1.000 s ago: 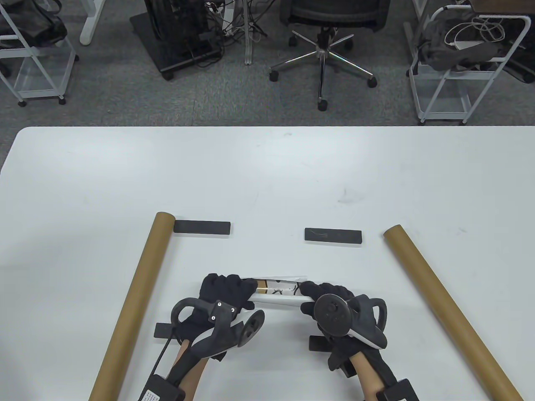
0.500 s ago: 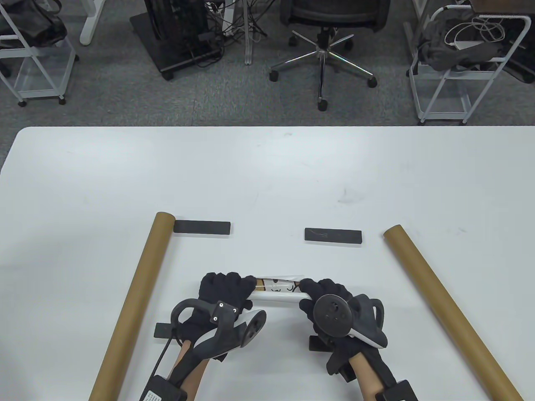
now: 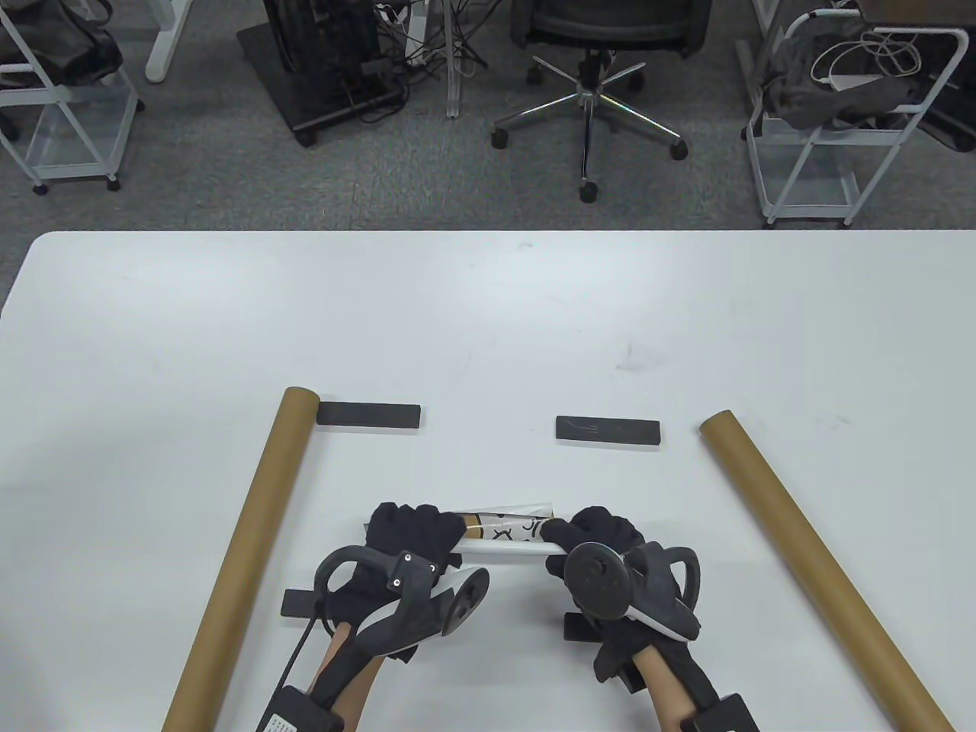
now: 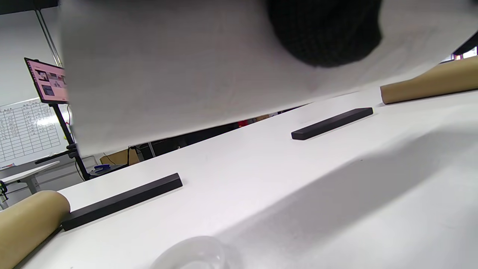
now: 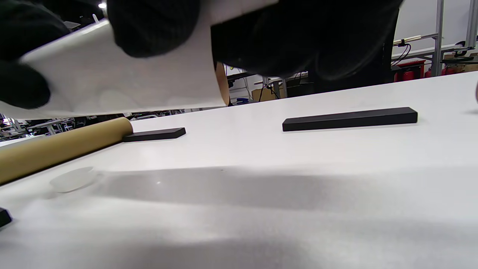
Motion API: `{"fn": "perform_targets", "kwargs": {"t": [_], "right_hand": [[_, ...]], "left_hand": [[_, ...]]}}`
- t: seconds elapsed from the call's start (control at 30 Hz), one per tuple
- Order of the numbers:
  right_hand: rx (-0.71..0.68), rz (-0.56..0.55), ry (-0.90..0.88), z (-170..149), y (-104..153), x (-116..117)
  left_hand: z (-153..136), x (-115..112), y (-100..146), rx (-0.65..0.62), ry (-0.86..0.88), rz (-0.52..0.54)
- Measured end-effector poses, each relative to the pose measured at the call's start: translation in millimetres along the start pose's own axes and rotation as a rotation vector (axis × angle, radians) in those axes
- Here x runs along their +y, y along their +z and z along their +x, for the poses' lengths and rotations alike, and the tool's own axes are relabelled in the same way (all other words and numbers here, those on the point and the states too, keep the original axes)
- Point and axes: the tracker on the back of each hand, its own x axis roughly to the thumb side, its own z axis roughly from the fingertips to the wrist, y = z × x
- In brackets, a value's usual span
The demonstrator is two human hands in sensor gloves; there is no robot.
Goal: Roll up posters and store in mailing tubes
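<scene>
White and broad, the desk carries everything. Two long brown cardboard mailing tubes lie on it, the left tube angling toward the near-left edge and the right tube toward the near-right corner, well apart. Between them, close to the near edge, the rolled white paper poster with black and tan print is lifted just above the desk, as the wrist views show. The left hand in its black glove wraps the roll's left end in a clenched grip, and the right hand grasps the right end. Two flat black bars lie farther back, one touching the left tube's far end, the other beside the right tube. Two more dark bars near the wrists are mostly hidden, possibly the same kind.
</scene>
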Motion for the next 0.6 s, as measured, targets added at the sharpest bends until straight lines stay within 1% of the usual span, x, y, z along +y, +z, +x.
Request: {"fn": "perform_targets", "kwargs": {"t": [0.13, 0.37, 0.5, 0.6], "right_hand": [[-0.006, 0.008, -0.031, -2.4, 0.1, -1.4], [0.001, 0.004, -0.029, -2.9, -0.1, -1.7], [0.009, -0.011, -0.026, -6.0, 0.2, -3.1], [0.003, 0.014, -0.080, -8.8, -0.1, -1.4]], "left_hand": [[-0.1, 0.5, 0.1, 0.005, -0.011, 0.006], [-1.3, 1.2, 0.3, 0.011, -0.028, 0.005], [-4.6, 1.2, -0.5, -0.012, 0.048, -0.025], [-5.2, 0.8, -0.6, -0.024, 0.110, -0.037]]}}
